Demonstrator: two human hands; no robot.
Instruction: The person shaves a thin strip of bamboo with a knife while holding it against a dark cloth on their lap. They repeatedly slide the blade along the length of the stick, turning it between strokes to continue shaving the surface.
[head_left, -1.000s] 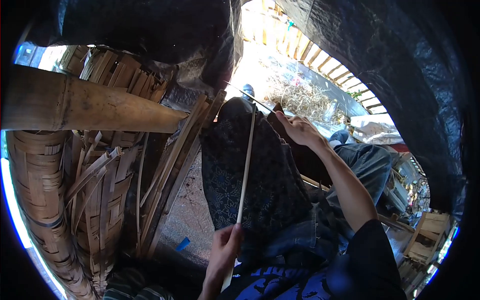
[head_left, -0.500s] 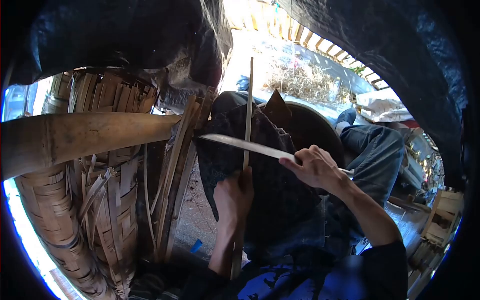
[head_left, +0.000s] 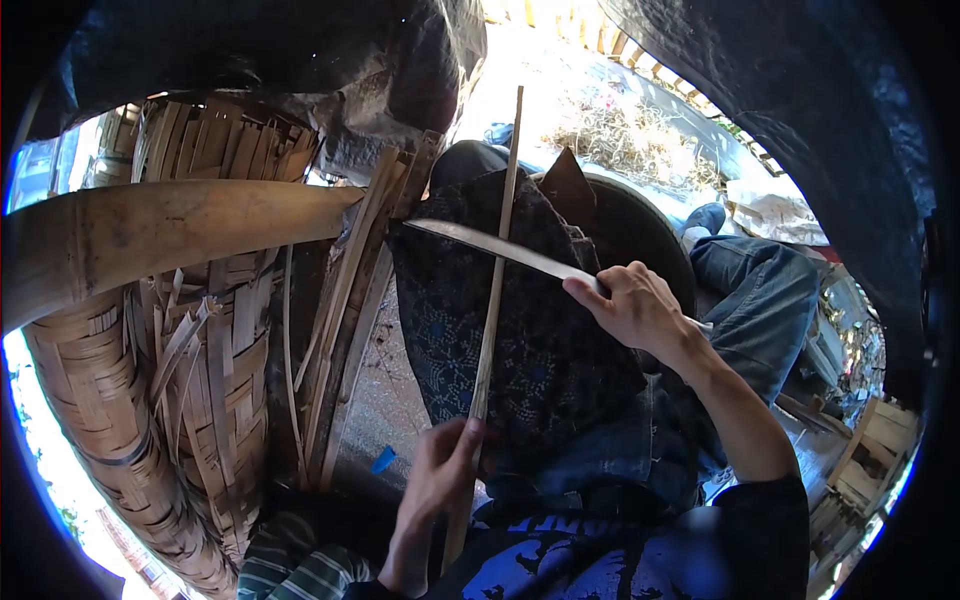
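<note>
My left hand (head_left: 440, 475) pinches a long thin bamboo strip (head_left: 491, 330) low down, near my body. The strip runs upward over a dark patterned cloth (head_left: 560, 370) on my lap. My right hand (head_left: 640, 308) grips a long knife (head_left: 500, 247) by its handle, its blade pointing left. The blade lies across the strip at about its upper middle, seemingly touching it. Part of the handle is hidden inside my right hand.
A thick bamboo pole (head_left: 190, 235) juts in from the left, before woven bamboo baskets (head_left: 100, 380). Upright split pieces (head_left: 350, 300) stand beside my lap. A round dark container (head_left: 640, 235) is beyond the cloth. Wooden crate (head_left: 880, 445) at right.
My left hand has moved down along the strip toward my body, exposing more of it. The knife still crosses the strip. The whole view has shifted slightly.
</note>
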